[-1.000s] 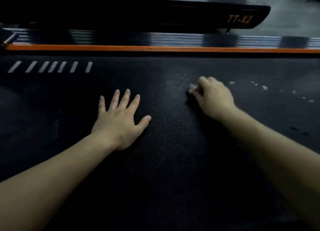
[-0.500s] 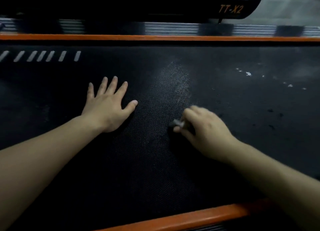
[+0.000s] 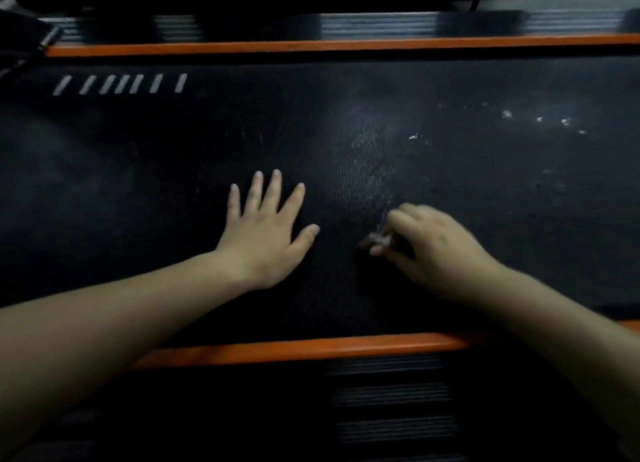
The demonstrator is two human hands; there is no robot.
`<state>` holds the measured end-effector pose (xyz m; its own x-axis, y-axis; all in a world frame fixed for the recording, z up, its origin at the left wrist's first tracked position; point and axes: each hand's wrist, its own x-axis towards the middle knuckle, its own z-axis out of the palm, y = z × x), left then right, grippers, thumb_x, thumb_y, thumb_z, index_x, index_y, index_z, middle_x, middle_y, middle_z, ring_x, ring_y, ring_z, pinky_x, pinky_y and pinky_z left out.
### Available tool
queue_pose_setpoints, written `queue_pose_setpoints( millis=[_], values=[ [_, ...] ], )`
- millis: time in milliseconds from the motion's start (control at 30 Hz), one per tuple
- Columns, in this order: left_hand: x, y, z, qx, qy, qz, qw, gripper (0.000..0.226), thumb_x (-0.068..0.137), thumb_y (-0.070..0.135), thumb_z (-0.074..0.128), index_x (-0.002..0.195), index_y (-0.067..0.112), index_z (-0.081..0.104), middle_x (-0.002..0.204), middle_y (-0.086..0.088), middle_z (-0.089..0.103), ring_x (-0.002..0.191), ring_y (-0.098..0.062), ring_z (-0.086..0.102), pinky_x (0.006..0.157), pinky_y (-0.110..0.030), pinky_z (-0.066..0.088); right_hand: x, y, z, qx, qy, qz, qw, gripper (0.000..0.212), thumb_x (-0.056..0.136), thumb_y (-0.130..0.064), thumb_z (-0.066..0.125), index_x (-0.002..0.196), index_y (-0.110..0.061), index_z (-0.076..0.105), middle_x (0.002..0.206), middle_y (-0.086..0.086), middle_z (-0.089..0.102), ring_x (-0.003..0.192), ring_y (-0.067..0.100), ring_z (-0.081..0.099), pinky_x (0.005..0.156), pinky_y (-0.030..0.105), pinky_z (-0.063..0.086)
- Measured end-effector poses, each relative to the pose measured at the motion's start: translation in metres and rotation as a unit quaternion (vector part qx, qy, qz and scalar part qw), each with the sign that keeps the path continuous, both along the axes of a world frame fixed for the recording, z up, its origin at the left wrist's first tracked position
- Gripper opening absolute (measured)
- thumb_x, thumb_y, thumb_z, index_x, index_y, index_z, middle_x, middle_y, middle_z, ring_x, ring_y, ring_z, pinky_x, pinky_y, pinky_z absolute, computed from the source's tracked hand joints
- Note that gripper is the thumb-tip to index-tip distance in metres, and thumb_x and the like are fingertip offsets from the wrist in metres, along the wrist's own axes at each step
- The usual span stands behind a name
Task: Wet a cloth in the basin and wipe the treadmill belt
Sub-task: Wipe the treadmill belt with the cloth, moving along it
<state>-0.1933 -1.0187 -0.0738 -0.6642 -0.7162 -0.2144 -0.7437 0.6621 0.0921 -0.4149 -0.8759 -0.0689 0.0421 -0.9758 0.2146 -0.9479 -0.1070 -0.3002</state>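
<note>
treadmill belt (image 3: 173,184): black, fine textured surface, lying flat. Pale smeared patch mid-belt, white specks toward its right end, row of slanted white dashes at its far-left corner. cloth (image 3: 378,242): small grey wad on the belt just below the pale patch, mostly hidden in the right hand (image 3: 436,250) pinching it.

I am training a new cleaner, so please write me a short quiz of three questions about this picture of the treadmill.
1. True or false: the left hand lies flat and spread on the belt.
2. Which hand holds the cloth? A) left hand B) right hand C) both
3. Fill in: the white specks near the far orange rail lie to the ____ of the right hand.

Key: 1 true; 2 B; 3 right.
</note>
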Motion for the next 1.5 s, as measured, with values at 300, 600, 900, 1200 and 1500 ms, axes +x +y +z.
queue_pose_setpoints(
  millis=[300,600,900,1200,1500],
  values=[
    [-0.004,0.029,-0.005,-0.025,-0.007,0.016,1.000,0.078,0.092,0.069,0.008,0.160,0.033,-0.006,0.168,-0.008,-0.018,0.152,-0.027,-0.024,0.121,-0.057,-0.013,-0.004,0.036,0.003,0.065,-0.039,0.129,0.989,0.036,0.088,-0.061,0.049,0.087,-0.025,0.051,0.086,-0.006,0.052,0.077,0.020,0.052,0.069,0.041,0.048],
    [-0.005,0.031,-0.009,-0.035,0.011,0.026,0.999,0.089,0.083,0.077,-0.001,0.160,0.034,-0.001,0.169,-0.007,-0.013,0.154,-0.026,-0.020,0.121,-0.056,-0.012,-0.027,0.038,0.001,0.002,0.001,0.074,0.997,0.042,0.087,-0.061,0.046,0.087,-0.020,0.054,0.085,0.000,0.055,0.076,0.025,0.054,0.068,0.038,0.047],
    [-0.007,0.037,-0.001,-0.017,-0.005,0.023,1.000,0.078,0.091,0.069,0.008,0.160,0.035,-0.004,0.168,-0.007,-0.017,0.153,-0.026,-0.022,0.121,-0.057,-0.014,-0.078,-0.005,0.002,-0.031,0.031,-0.097,0.994,0.049,0.088,-0.062,0.043,0.089,-0.014,0.053,0.090,0.011,0.057,0.084,0.038,0.057,0.072,0.045,0.049],
    [-0.008,0.030,0.005,0.006,-0.004,0.013,1.000,0.077,0.091,0.069,0.009,0.160,0.036,0.001,0.168,-0.007,-0.015,0.153,-0.027,-0.021,0.120,-0.058,-0.015,-0.073,-0.014,-0.004,-0.042,0.032,-0.059,0.997,0.048,0.093,-0.058,0.043,0.086,-0.012,0.054,0.086,0.012,0.058,0.079,0.037,0.058,0.069,0.044,0.049],
    [-0.054,0.015,0.000,-0.006,0.030,-0.008,0.999,0.070,0.098,0.060,0.020,0.160,0.031,0.005,0.169,-0.010,-0.012,0.153,-0.034,-0.020,0.117,-0.065,-0.014,-0.026,-0.001,-0.001,-0.006,-0.021,-0.075,0.997,0.042,0.091,-0.054,0.048,0.089,-0.013,0.056,0.086,0.004,0.057,0.078,0.027,0.055,0.066,0.037,0.045]
  ],
)
